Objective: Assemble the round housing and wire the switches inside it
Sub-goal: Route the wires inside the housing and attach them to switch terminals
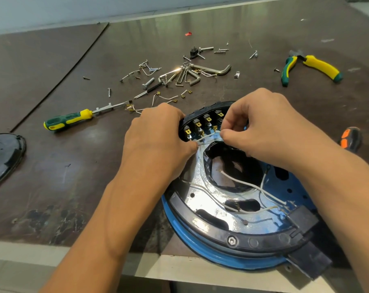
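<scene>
Round housing, blue-rimmed with a black ring, lies open at the near edge of the desk, right of middle, its rim slightly over that edge. Both hands curl over the row of switches on its far wall. The left hand and right hand each pinch a short white wire, their fingertips mostly hidden. An orange-and-black handle is half covered by the right forearm. A black cover is cut off at the left edge. Dark scuffed matting tops the steel desk. Screws and hex keys lie strewn toward the far edge, with a pale wall beyond.
</scene>
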`<state>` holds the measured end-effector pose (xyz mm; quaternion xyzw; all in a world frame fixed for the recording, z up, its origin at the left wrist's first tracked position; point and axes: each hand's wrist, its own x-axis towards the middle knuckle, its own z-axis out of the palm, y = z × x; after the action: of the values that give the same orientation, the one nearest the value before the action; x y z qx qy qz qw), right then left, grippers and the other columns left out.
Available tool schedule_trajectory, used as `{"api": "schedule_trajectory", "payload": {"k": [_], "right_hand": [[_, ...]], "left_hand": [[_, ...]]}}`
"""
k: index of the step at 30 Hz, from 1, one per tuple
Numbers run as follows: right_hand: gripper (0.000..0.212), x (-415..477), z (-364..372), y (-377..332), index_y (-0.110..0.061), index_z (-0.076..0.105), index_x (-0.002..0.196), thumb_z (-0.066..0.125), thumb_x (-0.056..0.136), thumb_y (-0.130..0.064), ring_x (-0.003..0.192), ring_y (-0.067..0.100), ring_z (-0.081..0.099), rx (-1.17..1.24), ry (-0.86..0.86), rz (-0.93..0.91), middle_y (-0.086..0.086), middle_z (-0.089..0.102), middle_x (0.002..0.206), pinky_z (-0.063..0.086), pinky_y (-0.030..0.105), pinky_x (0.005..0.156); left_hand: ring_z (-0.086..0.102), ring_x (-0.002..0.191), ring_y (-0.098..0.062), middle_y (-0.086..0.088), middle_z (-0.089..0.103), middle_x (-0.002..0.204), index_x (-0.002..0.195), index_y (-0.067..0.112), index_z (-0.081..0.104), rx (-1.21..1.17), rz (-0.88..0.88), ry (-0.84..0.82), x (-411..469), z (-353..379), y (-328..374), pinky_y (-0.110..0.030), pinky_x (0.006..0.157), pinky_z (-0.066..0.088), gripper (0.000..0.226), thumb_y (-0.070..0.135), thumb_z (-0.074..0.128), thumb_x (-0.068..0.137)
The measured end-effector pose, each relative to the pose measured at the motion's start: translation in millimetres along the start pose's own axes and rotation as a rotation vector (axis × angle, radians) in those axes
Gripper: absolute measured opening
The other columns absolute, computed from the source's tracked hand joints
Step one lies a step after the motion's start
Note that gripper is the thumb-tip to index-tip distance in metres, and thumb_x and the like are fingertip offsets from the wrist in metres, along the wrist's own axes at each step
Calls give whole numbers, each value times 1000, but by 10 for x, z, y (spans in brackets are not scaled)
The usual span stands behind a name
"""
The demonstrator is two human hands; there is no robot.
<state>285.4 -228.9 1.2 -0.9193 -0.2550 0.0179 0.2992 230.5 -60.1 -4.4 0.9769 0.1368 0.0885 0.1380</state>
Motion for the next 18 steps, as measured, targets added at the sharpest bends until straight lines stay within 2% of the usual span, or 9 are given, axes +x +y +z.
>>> {"api": "schedule_trajectory", "payload": {"k": [2,6,10,13,15,18], "right_hand": [[16,1,-1,2,-28,70,66,72,81,-24,54,-1,59,8,-5,4,-10,65,61,45,17,56],[14,-4,-12,3,-26,72,66,71,80,-22,52,-13,57,43,-28,7,-8,66,60,48,16,55],[13,-5,-7,4,-26,71,66,71,79,-22,51,-11,58,56,-58,13,-5,67,62,45,14,51],[12,-7,1,13,-25,70,68,70,79,-21,51,-9,57,53,-90,12,-4,64,62,44,18,50],[12,-5,3,16,-25,69,69,70,80,-21,51,-9,58,60,-109,10,-3,64,62,45,21,51],[13,5,12,28,-25,68,68,70,81,-20,50,-9,58,64,-114,7,-3,65,62,46,22,50]], "left_hand": [[66,95,-28,2,71,101,106,30,69,6,-2,3,-3,-1,1,-35,74,52,39,46,80,72],[61,106,-25,9,63,117,118,38,57,43,10,-4,-21,13,-10,-32,72,39,50,55,75,74],[56,115,-20,11,53,128,129,40,45,40,55,-16,-20,54,-30,-35,76,39,62,58,72,76],[53,111,-13,14,51,117,124,36,46,-167,108,-48,-10,65,-31,-33,85,44,59,42,79,75],[54,98,-10,20,51,101,113,37,45,-248,122,-40,-13,48,-17,-30,80,43,56,38,83,71],[58,90,-13,21,55,89,101,38,44,-262,121,-9,-26,32,-11,-34,77,49,53,37,86,68]]}}
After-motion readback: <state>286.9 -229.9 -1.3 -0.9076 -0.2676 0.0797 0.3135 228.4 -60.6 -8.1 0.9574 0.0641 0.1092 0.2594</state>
